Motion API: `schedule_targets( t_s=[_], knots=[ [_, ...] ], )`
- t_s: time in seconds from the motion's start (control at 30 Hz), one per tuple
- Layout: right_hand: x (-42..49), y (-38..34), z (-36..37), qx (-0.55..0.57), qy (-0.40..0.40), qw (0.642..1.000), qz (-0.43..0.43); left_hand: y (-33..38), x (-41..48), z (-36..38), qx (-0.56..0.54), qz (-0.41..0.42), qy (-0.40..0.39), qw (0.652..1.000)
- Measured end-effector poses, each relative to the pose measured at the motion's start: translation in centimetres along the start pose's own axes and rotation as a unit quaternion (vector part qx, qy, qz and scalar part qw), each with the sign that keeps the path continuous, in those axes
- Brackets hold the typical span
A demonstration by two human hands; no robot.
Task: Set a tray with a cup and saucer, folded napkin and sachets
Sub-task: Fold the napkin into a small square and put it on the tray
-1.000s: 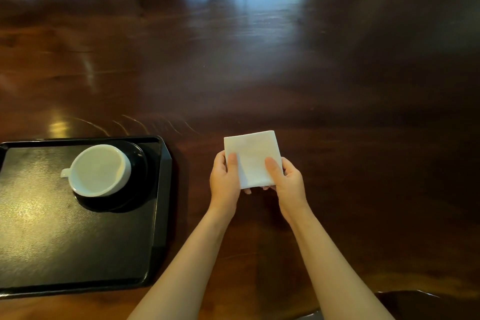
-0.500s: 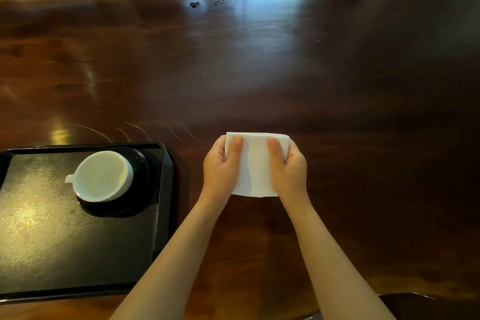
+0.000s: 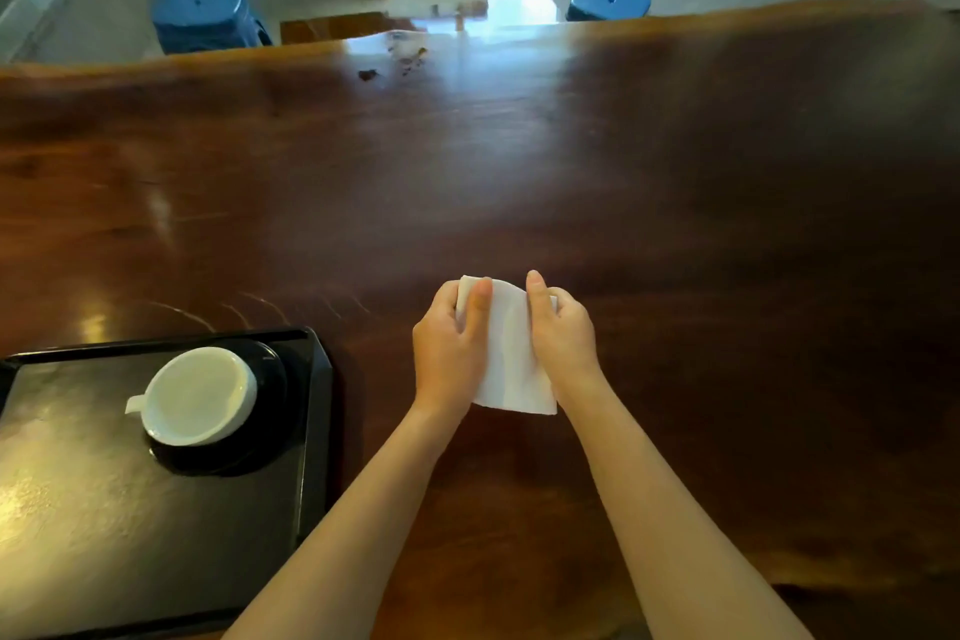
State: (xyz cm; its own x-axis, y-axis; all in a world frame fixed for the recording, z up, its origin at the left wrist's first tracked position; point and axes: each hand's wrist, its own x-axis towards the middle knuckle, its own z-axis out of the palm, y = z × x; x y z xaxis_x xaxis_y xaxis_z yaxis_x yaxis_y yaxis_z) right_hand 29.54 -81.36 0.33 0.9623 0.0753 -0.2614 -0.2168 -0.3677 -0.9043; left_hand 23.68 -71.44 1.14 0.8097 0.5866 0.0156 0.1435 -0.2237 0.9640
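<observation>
You fold the napkin over the table (image 3: 675,224), right of the tray (image 3: 104,535).
The open wood likely gives you folding room. The tray holds 1 cup (image 3: 200,395) on its saucer (image 3: 272,374), with space left. The napkin (image 3: 511,359) bows between 2 grips: your left hand (image 3: 449,348) and right hand (image 3: 563,338) each pinch a side, thumbs on top.

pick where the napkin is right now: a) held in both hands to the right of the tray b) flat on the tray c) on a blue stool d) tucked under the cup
a: the left hand and the right hand both grip the white napkin over the wooden table, clear of the tray.
</observation>
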Motion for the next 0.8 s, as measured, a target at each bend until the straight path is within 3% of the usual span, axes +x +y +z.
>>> schedule_targets(
  t_s=[0.13, 0.3, 0.47, 0.6, 0.7, 0.8],
  knots=[
    [-0.1, -2.5, -1.6, -0.008, 0.108, 0.990, -0.090, 2.7, 0.5, 0.9, -0.035, 0.010, 0.029, 0.999],
    [-1.1, -3.6, -3.1, -0.004, 0.104, 0.984, -0.147, 4.2, -0.6, 0.9, -0.115, -0.064, 0.007, 0.991],
    [-1.5, -4.8, -5.4, -0.063, 0.009, 0.972, -0.225, 5.8, -0.2, -1.4, -0.112, -0.133, -0.177, 0.969],
    [-1.2, -7.2, -5.3, -0.140, -0.062, 0.954, -0.259, 7.7, 0.6, -4.4, -0.015, -0.089, -0.324, 0.942],
    [-1.2, -9.1, -4.5, -0.155, -0.119, 0.944, -0.266, 8.6, 0.7, -7.1, -0.008, -0.073, -0.343, 0.936],
    [-1.5, -10.9, -3.2, -0.163, -0.150, 0.930, -0.292, 9.0, 0.0, -8.7, 0.000, -0.035, -0.312, 0.949]
  ],
)
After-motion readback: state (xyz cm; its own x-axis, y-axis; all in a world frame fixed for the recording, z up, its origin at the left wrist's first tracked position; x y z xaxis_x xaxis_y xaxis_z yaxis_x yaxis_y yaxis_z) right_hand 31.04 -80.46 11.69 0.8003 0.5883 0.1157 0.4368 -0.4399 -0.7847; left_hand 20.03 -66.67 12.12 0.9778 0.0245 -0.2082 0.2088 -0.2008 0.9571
